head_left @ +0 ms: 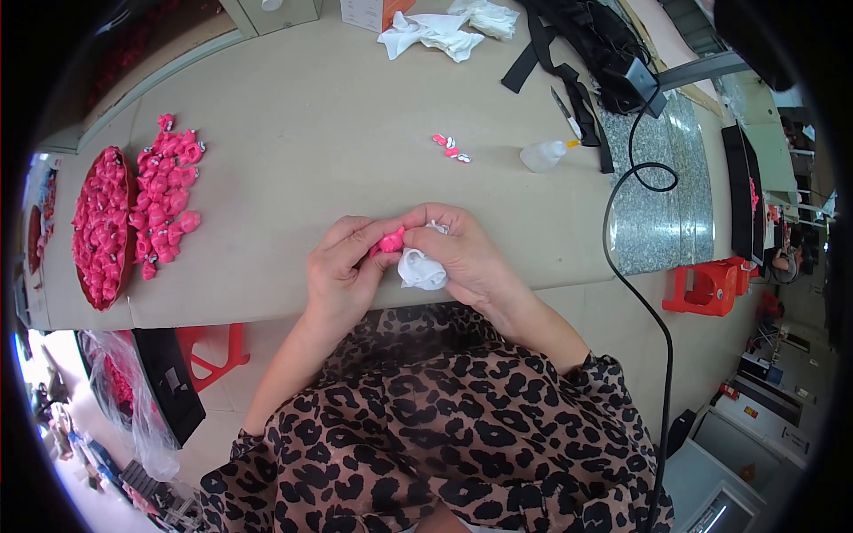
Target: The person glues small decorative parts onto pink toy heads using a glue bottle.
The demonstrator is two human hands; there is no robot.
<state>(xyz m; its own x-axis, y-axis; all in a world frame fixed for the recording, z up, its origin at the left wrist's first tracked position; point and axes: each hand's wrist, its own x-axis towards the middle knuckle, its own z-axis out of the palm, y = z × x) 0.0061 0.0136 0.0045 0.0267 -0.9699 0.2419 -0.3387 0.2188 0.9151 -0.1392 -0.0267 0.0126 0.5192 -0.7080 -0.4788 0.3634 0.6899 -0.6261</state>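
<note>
In the centre of the frame, the left hand has its grip closed on a pink piece; the right hand, closed around a white cloth, touches it. The piece looks light, smooth, perhaps rubbery; its rounded sides suit pinching. Similar pieces lie upper left.

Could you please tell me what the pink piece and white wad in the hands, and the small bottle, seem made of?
The pink piece: probably moulded plastic or rubber, perhaps slightly glossy, by its smooth, even colour. The white wad: apparently soft, matte cloth, since it bunches in folds, though tissue is possible. The small bottle: likely translucent plastic, given its milky body.
</note>
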